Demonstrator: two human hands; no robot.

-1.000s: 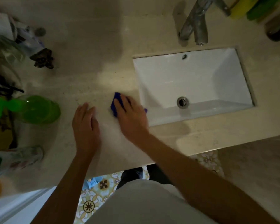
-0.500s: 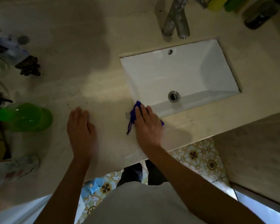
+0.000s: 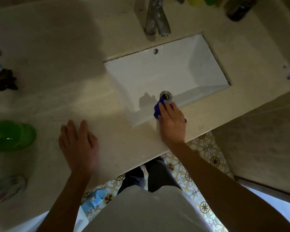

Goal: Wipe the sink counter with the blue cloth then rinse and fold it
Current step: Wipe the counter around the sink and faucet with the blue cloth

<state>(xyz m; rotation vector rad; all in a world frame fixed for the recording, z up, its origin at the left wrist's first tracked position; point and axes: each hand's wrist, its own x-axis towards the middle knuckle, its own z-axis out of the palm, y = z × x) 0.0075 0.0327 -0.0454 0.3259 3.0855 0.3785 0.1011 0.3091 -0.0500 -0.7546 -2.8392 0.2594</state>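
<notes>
Blue cloth at sink rim, faucet behind

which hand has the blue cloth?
The right hand, at the sink's near rim, pressing the blue cloth under its fingers. The left hand lies flat on bare counter, holding nothing.

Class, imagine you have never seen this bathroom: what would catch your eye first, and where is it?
Probably the blue cloth, pressed under the right hand on the front rim of the white sink. Next, the bright green bottle at the counter's far left, with the left hand flat on the counter between them.
</notes>
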